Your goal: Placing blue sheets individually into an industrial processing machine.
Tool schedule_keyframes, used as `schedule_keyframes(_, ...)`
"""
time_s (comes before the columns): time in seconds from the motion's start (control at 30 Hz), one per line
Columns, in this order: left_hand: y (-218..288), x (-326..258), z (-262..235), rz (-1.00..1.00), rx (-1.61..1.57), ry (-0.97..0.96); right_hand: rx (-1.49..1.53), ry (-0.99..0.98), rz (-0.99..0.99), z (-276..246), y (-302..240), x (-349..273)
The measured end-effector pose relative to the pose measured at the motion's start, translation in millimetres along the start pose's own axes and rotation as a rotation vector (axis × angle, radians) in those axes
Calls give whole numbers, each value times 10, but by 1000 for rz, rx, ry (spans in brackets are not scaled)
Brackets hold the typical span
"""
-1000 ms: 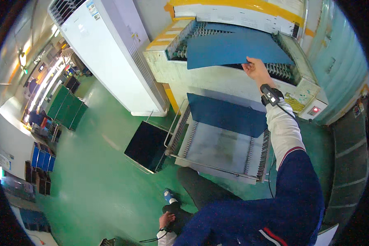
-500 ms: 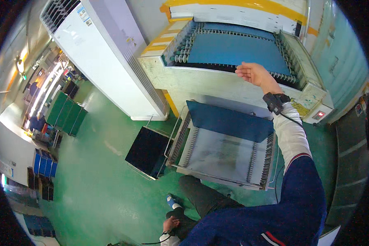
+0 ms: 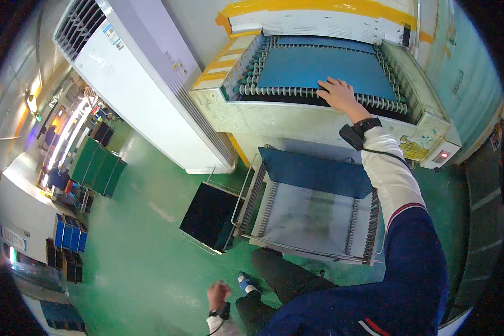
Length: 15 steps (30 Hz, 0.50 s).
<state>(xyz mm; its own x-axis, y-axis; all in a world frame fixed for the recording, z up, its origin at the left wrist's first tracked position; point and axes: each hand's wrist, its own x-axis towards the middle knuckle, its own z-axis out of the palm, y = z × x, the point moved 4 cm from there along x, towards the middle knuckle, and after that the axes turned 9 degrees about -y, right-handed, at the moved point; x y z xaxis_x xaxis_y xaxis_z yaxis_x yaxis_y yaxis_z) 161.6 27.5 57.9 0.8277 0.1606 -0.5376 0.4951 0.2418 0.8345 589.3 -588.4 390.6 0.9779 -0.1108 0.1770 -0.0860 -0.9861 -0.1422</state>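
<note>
My right hand (image 3: pixel 340 98) reaches over the front of a roller conveyor machine, palm down with fingers spread. Its fingertips are at the front row of rollers (image 3: pixel 285 91), by the near edge of a flat blue panel (image 3: pixel 319 70) that lies on the conveyor. Whether they touch the panel, I cannot tell. Nothing shows in this hand. Low on the left, my left hand (image 3: pixel 218 295) hangs beside my leg, fingers loosely curled, with nothing visible in it. Below the machine, a dark blue panel (image 3: pixel 313 172) stands tilted in a slotted rack (image 3: pixel 305 256).
A black panel (image 3: pixel 210 215) leans in a wire frame left of the rack. A tall white air conditioner (image 3: pixel 145 95) stands beside the machine (image 3: pixel 297 117). Green panels (image 3: pixel 98 165) and blue panels (image 3: pixel 70 232) stand farther left. Dark stacked frames (image 3: pixel 479 224) line the right side.
My right hand has turned palm down and moved slightly left, its fingers spreading. More of the front rollers shows before the blue panel. My left hand has moved left off my leg. The view has shifted slightly.
</note>
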Motion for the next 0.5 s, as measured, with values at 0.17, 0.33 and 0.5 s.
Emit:
schedule_keyframes(0.17, 2168, -51, 714, 480, -119, 7, -6, -31, 47, 9, -32, 21)
schedule_keyframes(0.33, 3889, -1335, 1912, 913, -295, -363, 4, -72, 52, -31, 53, 77)
schedule_keyframes(0.5, 4337, -2840, 2325, 1489, -306, -367, 39, 102, -23, -76, -261, -17)
